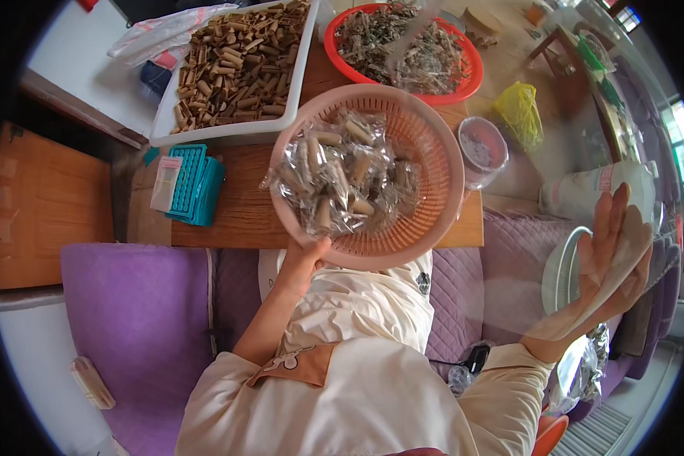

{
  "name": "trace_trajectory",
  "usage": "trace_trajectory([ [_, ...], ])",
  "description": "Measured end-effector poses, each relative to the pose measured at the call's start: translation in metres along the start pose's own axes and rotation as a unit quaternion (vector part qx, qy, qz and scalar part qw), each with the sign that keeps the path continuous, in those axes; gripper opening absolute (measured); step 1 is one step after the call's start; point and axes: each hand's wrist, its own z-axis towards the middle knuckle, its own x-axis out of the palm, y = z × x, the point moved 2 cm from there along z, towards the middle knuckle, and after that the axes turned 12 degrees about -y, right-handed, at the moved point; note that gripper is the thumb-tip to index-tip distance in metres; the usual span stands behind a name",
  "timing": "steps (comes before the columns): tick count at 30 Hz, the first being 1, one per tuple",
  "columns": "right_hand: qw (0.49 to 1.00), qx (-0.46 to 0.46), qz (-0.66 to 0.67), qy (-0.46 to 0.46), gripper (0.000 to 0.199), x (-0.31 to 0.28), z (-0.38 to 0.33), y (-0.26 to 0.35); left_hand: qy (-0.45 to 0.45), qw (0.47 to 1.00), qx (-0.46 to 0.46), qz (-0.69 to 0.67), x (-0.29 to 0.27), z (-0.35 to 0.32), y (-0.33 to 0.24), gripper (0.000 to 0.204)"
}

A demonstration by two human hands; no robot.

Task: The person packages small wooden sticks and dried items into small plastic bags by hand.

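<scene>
1. From my remote seat I see the left hand (305,257) gripping the near rim of the pink basket (433,156), thumb over the edge, fingers hidden beneath; the basket is held tilted above the wooden table (235,213).
2. The basket holds a heap of small clear packets (342,178), each with brown sticks inside, gathered toward its near-left part. I judge these as the finished, bagged share.
3. The right hand (612,254) is raised well to the right, palm open, fingers spread and holding nothing; it looks motion-blurred.
4. Left to do, I judge: the white tray (163,121) is full of loose brown sticks (239,64), so much bagging remains.
5. The red basket (463,91) behind holds more packets with darker contents; I cannot tell what they are.
</scene>
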Motion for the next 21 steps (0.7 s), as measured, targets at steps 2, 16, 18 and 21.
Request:
trace_trajectory([
  [2, 0.998, 0.040, 0.038, 0.006, 0.049, 0.000, 0.013, -0.016, -0.029, 0.998, 0.052, 0.014, 0.003, -0.008, -0.001, 0.076],
  [16, 0.955, 0.230, 0.180, -0.056, 0.033, -0.007, 0.073, -0.179, 0.113, 0.541, 0.679, 0.483, 0.101, -0.095, -0.095, 0.043],
  [18, 0.944, 0.251, 0.202, -0.068, 0.035, -0.022, 0.074, -0.183, 0.048, 0.511, 0.693, 0.507, 0.090, -0.073, -0.118, 0.054],
  [21, 0.926, 0.315, 0.207, -0.027, 0.036, -0.041, 0.072, -0.174, -0.126, 0.626, 0.631, 0.440, 0.059, -0.007, -0.164, 0.065],
])
